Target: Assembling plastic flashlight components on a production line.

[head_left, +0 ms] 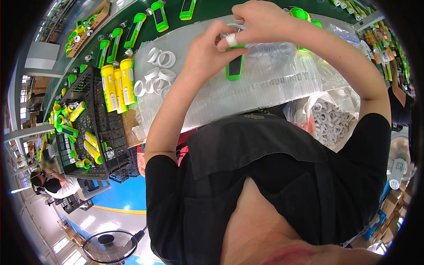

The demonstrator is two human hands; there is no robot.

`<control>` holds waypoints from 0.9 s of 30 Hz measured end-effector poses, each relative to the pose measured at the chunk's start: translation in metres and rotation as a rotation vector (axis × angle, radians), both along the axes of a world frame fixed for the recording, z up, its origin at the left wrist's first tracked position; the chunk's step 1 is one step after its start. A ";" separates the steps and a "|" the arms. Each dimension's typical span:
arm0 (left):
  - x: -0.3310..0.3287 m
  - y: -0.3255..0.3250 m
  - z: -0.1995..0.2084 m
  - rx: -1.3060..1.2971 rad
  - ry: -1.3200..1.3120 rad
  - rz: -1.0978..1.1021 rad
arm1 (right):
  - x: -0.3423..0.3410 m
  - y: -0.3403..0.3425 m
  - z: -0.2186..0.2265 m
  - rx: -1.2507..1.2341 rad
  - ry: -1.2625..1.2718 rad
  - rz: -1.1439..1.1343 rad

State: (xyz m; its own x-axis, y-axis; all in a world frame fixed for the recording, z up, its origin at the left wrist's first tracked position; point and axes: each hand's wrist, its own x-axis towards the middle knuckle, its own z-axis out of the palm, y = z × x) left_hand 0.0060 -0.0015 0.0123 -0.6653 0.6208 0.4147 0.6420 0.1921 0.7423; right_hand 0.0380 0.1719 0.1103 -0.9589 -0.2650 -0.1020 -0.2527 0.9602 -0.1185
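Note:
A green flashlight [234, 69] with a dark panel on its side is between my two hands, over the plastic-covered worktop [269, 84]. My left hand [207, 51] curls around its head end, the thumb lying across the body. From above, my right hand [260, 22] closes on the same end, with white tape wrapped round one digit. A clear round rim [236, 27] shows between the fingers; most of the head is hidden. White rings [166, 59] lie in a loose group left of my left forearm. Clear discs [276, 49] lie in a row beneath my right forearm.
Yellow flashlights [127, 81] stand left, beside a black crate [95, 119] holding more flashlights. Green flashlights [134, 31] line the green bench [170, 36] at the back. A bag of white rings [329, 123] sits right of my lap. A floor fan [110, 246] and another person [55, 183] are at left.

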 end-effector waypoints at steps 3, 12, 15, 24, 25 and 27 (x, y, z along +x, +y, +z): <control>-0.004 0.001 -0.006 0.021 0.063 -0.010 | 0.004 0.013 -0.021 -0.186 0.182 0.173; -0.001 0.002 -0.007 0.025 0.119 0.008 | 0.009 0.020 -0.015 -0.555 0.232 0.211; -0.001 0.007 -0.011 0.091 0.155 -0.047 | 0.009 0.014 -0.013 -0.120 0.065 0.119; -0.003 0.012 -0.009 0.088 0.115 -0.026 | 0.008 0.022 -0.054 -0.353 0.237 0.178; -0.005 0.012 -0.010 0.088 0.119 -0.026 | 0.007 0.022 -0.058 -0.305 0.323 0.136; -0.009 0.013 -0.012 0.064 0.166 -0.103 | 0.010 0.027 -0.059 -0.337 0.338 0.131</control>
State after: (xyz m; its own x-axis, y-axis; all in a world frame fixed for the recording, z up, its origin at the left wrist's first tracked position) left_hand -0.0029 0.0119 0.0003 -0.5188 0.6509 0.5543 0.7706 0.0752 0.6329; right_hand 0.0477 0.1992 0.0514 -0.8800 -0.3503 0.3207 -0.4466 0.8402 -0.3077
